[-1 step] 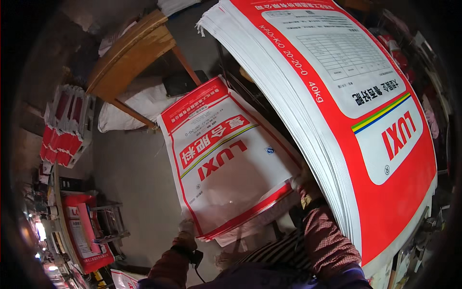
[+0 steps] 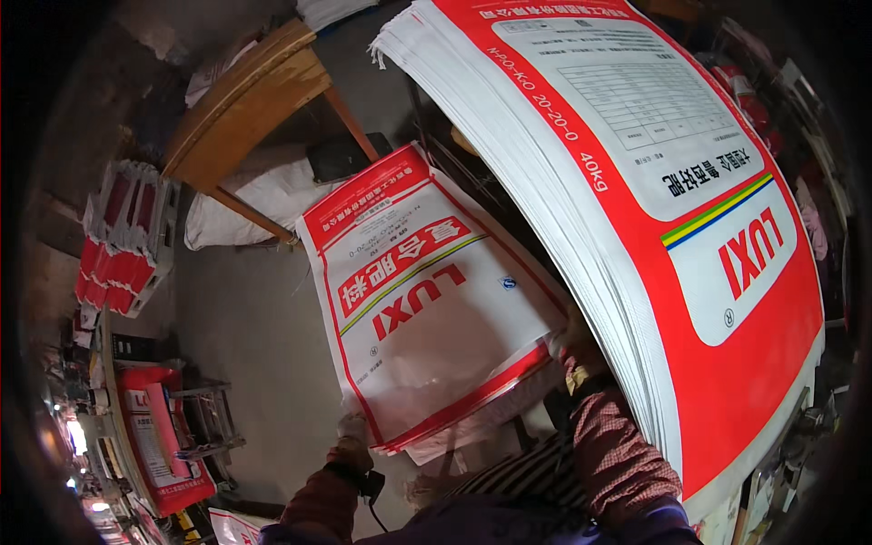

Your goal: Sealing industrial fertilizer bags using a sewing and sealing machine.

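A flat red-and-white fertilizer sack (image 2: 418, 363) lies in front of me, with layered edges along its near side. My left hand (image 2: 355, 429) is closed on its near left corner. At the near right corner my right hand (image 2: 574, 343) grips the sack's edge, its fingers partly lost in shadow. Close beside that hand rises a tall stack of similar sacks (image 2: 740, 391), many layers thick, with printed red and white faces upward.
A wooden table (image 2: 245, 100) stands at the far left, with a white sack bundle (image 2: 250, 204) beneath it. Folded red-and-white sacks (image 2: 123, 241) are piled at the left. Below them, a red sack (image 2: 150, 445) lies beside a metal frame (image 2: 211, 418).
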The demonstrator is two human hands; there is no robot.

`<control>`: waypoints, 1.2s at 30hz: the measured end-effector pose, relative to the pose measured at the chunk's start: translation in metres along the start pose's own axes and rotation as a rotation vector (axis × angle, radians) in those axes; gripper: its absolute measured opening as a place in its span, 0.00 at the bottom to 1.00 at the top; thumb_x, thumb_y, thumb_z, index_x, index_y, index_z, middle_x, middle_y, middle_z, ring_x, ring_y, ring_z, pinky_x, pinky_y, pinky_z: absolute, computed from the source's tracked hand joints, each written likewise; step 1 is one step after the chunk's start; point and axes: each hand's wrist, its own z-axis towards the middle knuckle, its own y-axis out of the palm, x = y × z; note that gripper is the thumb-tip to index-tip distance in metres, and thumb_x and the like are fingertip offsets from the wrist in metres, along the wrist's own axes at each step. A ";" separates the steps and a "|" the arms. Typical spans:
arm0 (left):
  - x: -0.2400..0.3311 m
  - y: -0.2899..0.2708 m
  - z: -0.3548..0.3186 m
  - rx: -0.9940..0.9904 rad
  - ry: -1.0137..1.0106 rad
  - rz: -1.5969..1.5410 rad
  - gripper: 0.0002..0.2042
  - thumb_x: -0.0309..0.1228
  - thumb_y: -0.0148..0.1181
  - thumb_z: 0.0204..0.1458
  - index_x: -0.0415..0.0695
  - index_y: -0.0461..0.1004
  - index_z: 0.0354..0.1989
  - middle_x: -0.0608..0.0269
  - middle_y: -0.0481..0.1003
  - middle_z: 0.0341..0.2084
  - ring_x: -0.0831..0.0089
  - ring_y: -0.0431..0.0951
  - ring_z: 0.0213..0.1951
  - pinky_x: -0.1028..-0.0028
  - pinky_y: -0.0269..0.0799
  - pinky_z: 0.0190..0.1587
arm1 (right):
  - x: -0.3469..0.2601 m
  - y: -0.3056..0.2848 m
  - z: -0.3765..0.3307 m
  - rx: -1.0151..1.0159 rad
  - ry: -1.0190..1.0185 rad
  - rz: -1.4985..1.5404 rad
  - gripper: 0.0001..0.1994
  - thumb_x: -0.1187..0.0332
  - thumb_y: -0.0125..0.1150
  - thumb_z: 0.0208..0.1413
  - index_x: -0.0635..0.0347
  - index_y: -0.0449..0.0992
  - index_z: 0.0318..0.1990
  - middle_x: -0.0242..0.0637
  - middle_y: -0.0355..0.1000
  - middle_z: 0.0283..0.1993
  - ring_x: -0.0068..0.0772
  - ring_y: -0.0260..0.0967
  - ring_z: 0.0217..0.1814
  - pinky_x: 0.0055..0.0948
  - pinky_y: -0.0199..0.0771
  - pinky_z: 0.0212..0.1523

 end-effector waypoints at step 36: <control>0.460 -0.053 -0.514 -0.086 2.154 0.410 0.26 0.38 0.65 0.35 0.36 0.72 0.43 0.46 0.65 0.53 0.51 0.66 0.53 0.63 0.62 0.56 | 0.158 -0.344 -0.259 0.876 0.260 2.199 0.09 0.70 0.52 0.58 0.63 0.66 0.44 0.46 0.70 0.42 0.36 0.70 0.36 0.37 0.74 0.42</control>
